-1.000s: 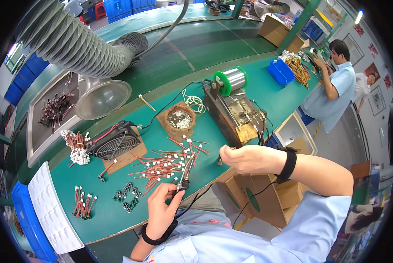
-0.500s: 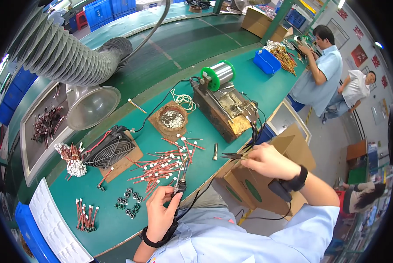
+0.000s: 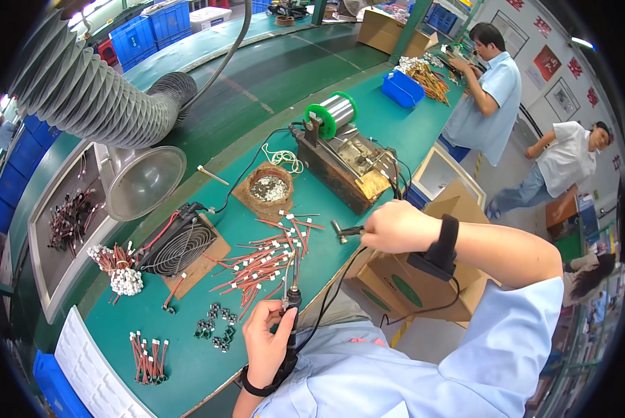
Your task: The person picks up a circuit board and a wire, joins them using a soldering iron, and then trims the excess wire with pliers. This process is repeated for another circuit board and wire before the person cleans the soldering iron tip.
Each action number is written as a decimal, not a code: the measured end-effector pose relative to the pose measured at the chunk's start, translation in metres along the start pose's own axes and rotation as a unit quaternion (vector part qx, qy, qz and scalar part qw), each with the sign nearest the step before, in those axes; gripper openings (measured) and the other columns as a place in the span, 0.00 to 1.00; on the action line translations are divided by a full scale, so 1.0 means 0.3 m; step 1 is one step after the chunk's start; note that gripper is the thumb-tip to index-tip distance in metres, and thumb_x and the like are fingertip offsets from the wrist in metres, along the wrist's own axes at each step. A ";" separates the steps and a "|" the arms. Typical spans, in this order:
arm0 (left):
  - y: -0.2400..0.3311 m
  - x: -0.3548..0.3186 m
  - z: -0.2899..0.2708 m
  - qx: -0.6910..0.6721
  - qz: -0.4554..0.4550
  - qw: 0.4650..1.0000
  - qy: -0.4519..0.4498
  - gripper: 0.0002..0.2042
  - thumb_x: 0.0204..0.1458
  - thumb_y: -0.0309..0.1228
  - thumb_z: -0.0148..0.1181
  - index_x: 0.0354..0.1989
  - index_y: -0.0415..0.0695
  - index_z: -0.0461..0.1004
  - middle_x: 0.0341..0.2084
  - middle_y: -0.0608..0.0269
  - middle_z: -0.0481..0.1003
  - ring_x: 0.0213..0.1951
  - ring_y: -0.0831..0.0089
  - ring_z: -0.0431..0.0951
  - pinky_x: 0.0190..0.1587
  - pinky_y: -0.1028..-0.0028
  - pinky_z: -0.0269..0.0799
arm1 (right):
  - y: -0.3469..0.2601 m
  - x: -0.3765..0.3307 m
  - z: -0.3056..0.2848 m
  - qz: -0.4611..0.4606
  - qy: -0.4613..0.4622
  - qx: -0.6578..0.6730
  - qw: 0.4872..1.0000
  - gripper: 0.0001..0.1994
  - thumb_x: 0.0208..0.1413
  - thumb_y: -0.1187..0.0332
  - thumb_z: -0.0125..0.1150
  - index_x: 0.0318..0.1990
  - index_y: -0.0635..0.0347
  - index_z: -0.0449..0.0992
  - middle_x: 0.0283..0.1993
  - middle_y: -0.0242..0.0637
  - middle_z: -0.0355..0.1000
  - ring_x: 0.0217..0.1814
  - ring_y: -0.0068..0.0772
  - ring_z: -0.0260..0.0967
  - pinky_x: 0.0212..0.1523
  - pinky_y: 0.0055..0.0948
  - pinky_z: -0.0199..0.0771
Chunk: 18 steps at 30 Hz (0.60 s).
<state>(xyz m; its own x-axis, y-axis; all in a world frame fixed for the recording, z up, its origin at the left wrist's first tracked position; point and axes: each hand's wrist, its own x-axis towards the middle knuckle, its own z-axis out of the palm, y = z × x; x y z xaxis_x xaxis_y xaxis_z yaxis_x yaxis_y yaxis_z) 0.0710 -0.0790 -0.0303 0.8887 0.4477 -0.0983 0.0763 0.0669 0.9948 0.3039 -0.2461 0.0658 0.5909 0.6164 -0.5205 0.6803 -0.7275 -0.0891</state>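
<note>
At the far left of the green worktop [image 3: 368, 139] a tray of dark wire parts [image 3: 72, 221] is bent by the lens and too small to read, and a white sheet [image 3: 89, 369] runs off toward the lower rim. Beside them a small black fan [image 3: 176, 245] sits on a brown board, with a bundle of white-tipped wires [image 3: 117, 268] just to its left. Near the front edge lie a little cluster of red wires [image 3: 149, 359] and some tiny dark parts [image 3: 213, 331], too small to identify.

Toward the middle, the left hand [image 3: 267, 345] is curled around the dark grip of a soldering iron [image 3: 291, 279], fingers folded on the handle, wrist ringed by a black strap. The iron stands nearly upright, its thin metal tip pointing away into a loose scatter of red wires with white ends [image 3: 270, 258]; whether the tip touches one I cannot tell. Its black cord loops off the worktop's edge.

Further right, the right hand [image 3: 399, 226] hovers at the worktop's edge, fingers bunched together, pinching a small dark tool [image 3: 347, 230] whose far end is metal; its fingertips are hidden behind the knuckles. A black wrist strap with a cord hangs from that forearm, above a cardboard box [image 3: 413, 279].
</note>
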 end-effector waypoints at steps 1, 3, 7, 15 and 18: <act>0.000 -0.001 -0.005 -0.002 -0.004 1.000 -0.001 0.07 0.51 0.21 0.61 0.32 0.33 0.68 0.29 0.60 0.74 0.30 0.80 0.74 0.34 0.80 0.72 | -0.005 -0.005 0.009 0.003 0.000 0.001 1.000 0.15 0.50 0.58 0.54 0.24 0.60 0.79 0.26 0.40 0.71 0.32 0.38 0.67 0.34 0.33 0.65; 0.002 -0.002 -0.011 -0.005 -0.007 1.000 -0.002 0.07 0.51 0.21 0.61 0.32 0.33 0.68 0.29 0.60 0.74 0.30 0.81 0.74 0.34 0.80 0.72 | -0.012 -0.015 0.044 -0.102 0.125 -0.176 0.971 0.12 0.45 0.59 0.55 0.20 0.56 0.77 0.26 0.37 0.70 0.31 0.38 0.66 0.33 0.32 0.64; 0.008 -0.001 -0.013 -0.008 -0.005 1.000 -0.005 0.07 0.51 0.21 0.61 0.32 0.33 0.68 0.29 0.60 0.74 0.30 0.81 0.74 0.34 0.80 0.72 | 0.013 -0.005 0.073 -0.152 0.202 -0.276 0.927 0.11 0.42 0.58 0.56 0.18 0.52 0.76 0.23 0.35 0.66 0.28 0.37 0.62 0.31 0.32 0.63; -0.006 0.007 0.003 -0.010 -0.023 1.000 -0.009 0.07 0.51 0.19 0.59 0.35 0.34 0.68 0.31 0.63 0.75 0.34 0.82 0.74 0.38 0.82 0.70 | 0.094 -0.046 0.126 -0.143 0.187 0.003 0.972 0.09 0.45 0.65 0.58 0.19 0.59 0.72 0.23 0.37 0.64 0.32 0.37 0.61 0.32 0.32 0.62; -0.006 0.014 0.022 -0.014 -0.035 0.999 -0.010 0.07 0.51 0.19 0.59 0.36 0.34 0.68 0.32 0.63 0.75 0.35 0.82 0.74 0.39 0.82 0.70 | 0.103 -0.063 0.161 -0.152 0.228 0.165 0.947 0.09 0.46 0.68 0.58 0.20 0.63 0.70 0.23 0.37 0.62 0.32 0.38 0.60 0.32 0.32 0.61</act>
<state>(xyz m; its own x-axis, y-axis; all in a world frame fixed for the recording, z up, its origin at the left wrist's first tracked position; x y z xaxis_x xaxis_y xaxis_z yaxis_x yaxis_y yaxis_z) 0.0775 -0.0832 -0.0324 0.8907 0.4231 -0.1662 0.1260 0.1214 0.9846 0.2928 -0.2948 0.0318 0.5659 0.8244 -0.0128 0.7218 -0.5029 -0.4755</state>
